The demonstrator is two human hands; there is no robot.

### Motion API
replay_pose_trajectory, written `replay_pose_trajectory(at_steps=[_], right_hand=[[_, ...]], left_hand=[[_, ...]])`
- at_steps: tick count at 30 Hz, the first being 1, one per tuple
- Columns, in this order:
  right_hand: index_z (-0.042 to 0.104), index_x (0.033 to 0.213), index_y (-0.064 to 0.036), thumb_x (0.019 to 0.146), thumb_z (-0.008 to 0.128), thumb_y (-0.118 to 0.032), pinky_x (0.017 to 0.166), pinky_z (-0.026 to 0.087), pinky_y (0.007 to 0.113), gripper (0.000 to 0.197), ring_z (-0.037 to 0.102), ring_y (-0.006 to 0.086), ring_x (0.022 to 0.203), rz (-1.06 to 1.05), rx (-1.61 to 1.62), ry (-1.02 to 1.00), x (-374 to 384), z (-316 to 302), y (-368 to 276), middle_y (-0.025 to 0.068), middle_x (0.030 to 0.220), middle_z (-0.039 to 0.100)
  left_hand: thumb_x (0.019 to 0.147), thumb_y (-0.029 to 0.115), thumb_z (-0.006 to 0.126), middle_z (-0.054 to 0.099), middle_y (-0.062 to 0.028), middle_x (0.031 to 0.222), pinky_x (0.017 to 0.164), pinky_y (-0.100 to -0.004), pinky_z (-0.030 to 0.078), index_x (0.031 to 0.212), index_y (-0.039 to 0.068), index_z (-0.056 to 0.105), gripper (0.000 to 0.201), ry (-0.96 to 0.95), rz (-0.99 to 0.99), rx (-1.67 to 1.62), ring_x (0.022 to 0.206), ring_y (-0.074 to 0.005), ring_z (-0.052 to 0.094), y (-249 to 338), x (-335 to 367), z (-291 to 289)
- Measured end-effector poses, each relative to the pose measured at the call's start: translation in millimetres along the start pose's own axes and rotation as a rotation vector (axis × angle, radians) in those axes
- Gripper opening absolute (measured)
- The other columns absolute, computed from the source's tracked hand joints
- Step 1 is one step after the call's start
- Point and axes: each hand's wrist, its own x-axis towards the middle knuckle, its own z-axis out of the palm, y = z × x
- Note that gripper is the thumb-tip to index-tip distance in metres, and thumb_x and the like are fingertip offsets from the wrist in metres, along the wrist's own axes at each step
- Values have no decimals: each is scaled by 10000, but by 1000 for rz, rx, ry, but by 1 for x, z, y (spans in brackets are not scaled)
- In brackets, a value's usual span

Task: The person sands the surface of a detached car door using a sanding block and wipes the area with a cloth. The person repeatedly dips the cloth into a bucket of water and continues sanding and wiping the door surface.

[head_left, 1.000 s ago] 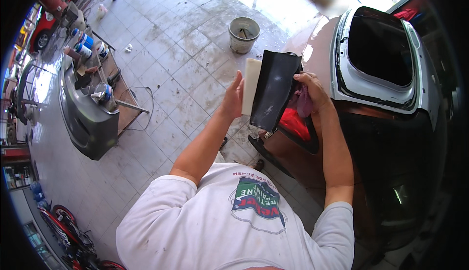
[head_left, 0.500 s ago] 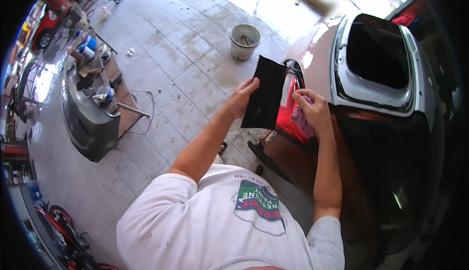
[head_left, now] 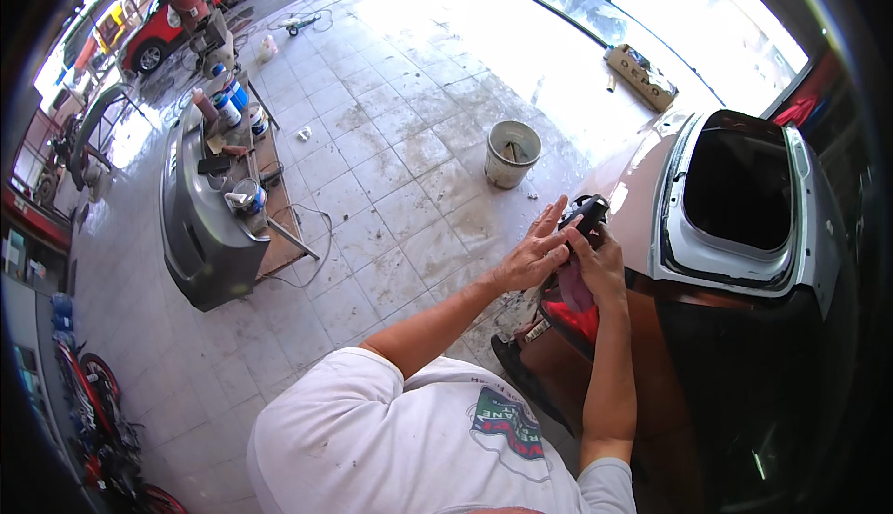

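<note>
Gripping a folded black sheet [head_left: 588, 212], both hands' fingers close on it — grey bucket [head_left: 512, 153] nearby holds a stick.

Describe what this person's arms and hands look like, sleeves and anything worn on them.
Both arms are bare from the short sleeves of a white T-shirt down. The left hand and the right hand wear no gloves. No watch or bracelet shows on either wrist; rings are too small to tell.
</note>
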Motion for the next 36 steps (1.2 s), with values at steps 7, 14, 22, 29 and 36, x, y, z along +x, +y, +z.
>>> replay_pose_trajectory(at_steps=[7,14,22,29,36], right_hand=[[656,1323,-23,966,831,-510,814,581,322,629,665,134,988,100,343,-62,5,3,-2,59,1148,707],[652,1367,-58,994,779,-567,804,585,302,644,669,137,984,178,331,-78,16,-12,25,45,1174,696],[664,1343,-21,974,849,-460,807,588,300,603,701,126,950,21,49,60,8,-5,6,63,1143,743],[618,1466,72,827,914,-612,919,601,406,983,785,304,1096,-14,-398,28,-1,-11,-7,246,1208,788],[450,1633,-22,922,811,-555,1066,540,476,960,702,419,1275,33,-613,-62,-40,29,4,260,1348,728]], left_hand=[[1164,459,504,101,-165,1845,1338,-466,189,1606,94,569,577,-3,-175,-446,1697,-297,121,2,4,-2],[1168,375,518,122,-171,1841,1345,-464,146,1583,116,602,497,-21,-245,-425,1705,-284,71,-10,8,0],[1131,397,595,112,-161,1844,1334,-466,213,1593,111,586,544,-154,-264,-467,1701,-318,94,7,6,0],[1042,243,719,654,-127,1498,1164,-349,475,1592,57,561,602,144,-624,-1235,1355,-204,637,-19,-2,16],[883,147,673,476,-139,1671,1271,-364,301,1436,-12,703,577,406,-392,-1068,1556,-213,395,-10,18,15]])
